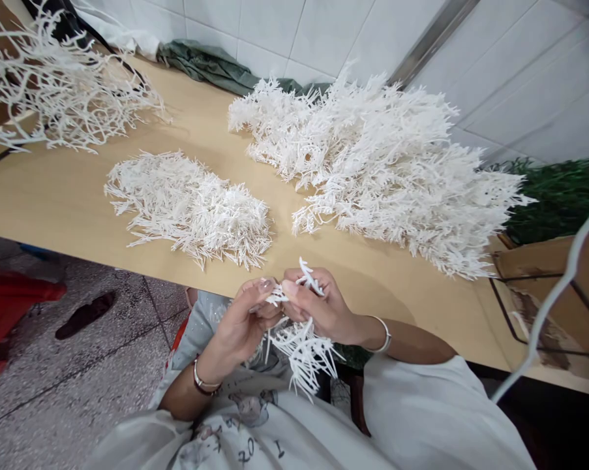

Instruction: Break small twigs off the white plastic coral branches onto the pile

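Close to my body at the table's front edge, my left hand [249, 313] pinches the end of a white plastic sprig [277, 296] between thumb and fingers. Against it, my right hand [323, 307] is closed round white branching plastic, with a forked white tip [310, 277] sticking out above the thumb. Below both hands hangs a fan of white plastic branches [306, 359], and I cannot tell how it joins the sprig. The contact point between the fingers is partly hidden. Just beyond my hands lies a low pile of small white sprigs [191, 209].
A large heap of bushy white plastic branches [377, 170] covers the table's right side. Long loose white stems [64, 91] lie at the far left. Green artificial grass [558, 196] and a cardboard box [558, 274] are at right, near a pale cable [563, 287]. A red stool [15, 303] stands left.
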A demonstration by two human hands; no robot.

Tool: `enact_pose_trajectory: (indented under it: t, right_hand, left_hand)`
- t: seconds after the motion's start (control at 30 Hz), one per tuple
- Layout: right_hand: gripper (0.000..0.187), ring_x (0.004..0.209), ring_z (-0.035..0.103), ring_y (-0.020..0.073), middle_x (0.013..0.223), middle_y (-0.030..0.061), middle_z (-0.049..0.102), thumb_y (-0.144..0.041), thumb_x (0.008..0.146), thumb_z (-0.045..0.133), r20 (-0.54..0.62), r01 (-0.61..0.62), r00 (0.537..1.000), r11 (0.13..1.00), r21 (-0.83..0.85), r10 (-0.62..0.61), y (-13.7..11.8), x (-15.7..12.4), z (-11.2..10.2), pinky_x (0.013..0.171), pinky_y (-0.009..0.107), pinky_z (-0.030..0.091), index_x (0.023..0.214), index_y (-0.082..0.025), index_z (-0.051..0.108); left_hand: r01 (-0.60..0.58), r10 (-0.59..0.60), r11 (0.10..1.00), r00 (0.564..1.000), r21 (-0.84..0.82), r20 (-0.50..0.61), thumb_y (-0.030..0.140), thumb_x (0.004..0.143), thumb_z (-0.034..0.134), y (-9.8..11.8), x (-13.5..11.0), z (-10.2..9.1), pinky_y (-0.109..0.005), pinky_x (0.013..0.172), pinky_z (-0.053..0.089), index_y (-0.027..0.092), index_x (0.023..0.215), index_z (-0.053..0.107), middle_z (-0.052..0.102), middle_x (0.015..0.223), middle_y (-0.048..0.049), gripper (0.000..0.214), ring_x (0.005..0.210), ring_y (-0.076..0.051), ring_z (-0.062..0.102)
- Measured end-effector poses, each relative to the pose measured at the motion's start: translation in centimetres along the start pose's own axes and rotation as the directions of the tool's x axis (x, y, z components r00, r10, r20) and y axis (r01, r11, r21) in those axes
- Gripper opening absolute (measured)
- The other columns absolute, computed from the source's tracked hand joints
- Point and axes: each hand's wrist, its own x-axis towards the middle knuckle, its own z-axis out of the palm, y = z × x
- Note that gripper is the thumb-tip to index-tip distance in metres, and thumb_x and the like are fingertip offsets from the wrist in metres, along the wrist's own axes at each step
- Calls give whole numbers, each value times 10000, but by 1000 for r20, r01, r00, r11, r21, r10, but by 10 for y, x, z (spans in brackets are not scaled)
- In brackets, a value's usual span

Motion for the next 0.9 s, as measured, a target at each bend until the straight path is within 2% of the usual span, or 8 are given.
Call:
enact_pose_trajectory:
  t: [0.13,0.23,0.4,0.47,0.57,0.67,0.8,0.9]
  right_hand:
    - [342,446,284,56,521,-58,343,-374,868,545,-33,120,991,970,-213,-130,0,0,-1,428,220,234,617,-181,414]
    - [306,499,337,73,571,-32,397,-372,906,474,-50,171,979,930,-326,-198,0,-1,0,475,227,289,671,-177,458]
    - [268,474,325,57,555,-53,373,-384,877,530,-4,75,997,954,-289,-80,-3,2,0,439,206,267,720,-170,492]
    - [254,440,291,43,523,-75,336,-371,839,589,45,-8,999,970,-241,19,-7,5,-1,401,190,239,717,-166,502]
    - [267,428,356,36,527,-70,396,-358,818,614,141,-138,977,980,-145,159,-11,7,-3,383,166,311,678,-159,503]
    - [297,396,402,32,511,-59,456,-340,837,595,289,-206,939,978,37,187,-9,6,-4,366,158,338,632,-155,485]
    - [357,322,271,13,415,-117,324,-349,837,602,277,-205,954,924,324,114,-4,2,-5,337,153,224,606,-179,390]
    - [356,357,317,20,453,-100,352,-358,843,598,255,-179,960,950,258,112,-5,2,-5,357,160,248,606,-174,405]
  left_hand:
    - [-120,126,976,992,182,-26,456,708,674,0,-3,-10,-210,430,170,178,588,398,228,492,79,409,442,-51,167]
    - [-271,313,874,949,402,-39,471,794,594,-3,-5,-16,-230,464,232,177,607,469,309,502,55,371,465,-72,236]
    - [-389,485,679,875,622,18,447,843,550,1,-7,-21,-249,493,266,177,578,474,374,529,29,385,503,-93,287]
    - [-371,444,699,895,611,36,455,827,569,5,-7,-23,-246,482,240,175,566,446,340,524,35,402,499,-88,260]
    - [-233,223,857,972,460,78,500,776,609,8,-6,-25,-229,444,187,171,539,392,257,501,54,460,462,-66,193]
    - [-90,67,956,994,280,89,516,690,681,9,-4,-25,-211,392,161,182,514,338,202,470,70,510,420,-47,148]
    - [-225,231,964,973,144,-22,596,704,608,14,-1,-28,-199,331,103,209,549,237,111,474,80,559,420,-63,62]
    - [-398,411,896,911,197,-30,498,812,533,19,1,-29,-208,342,126,204,567,230,132,491,70,488,417,-76,93]
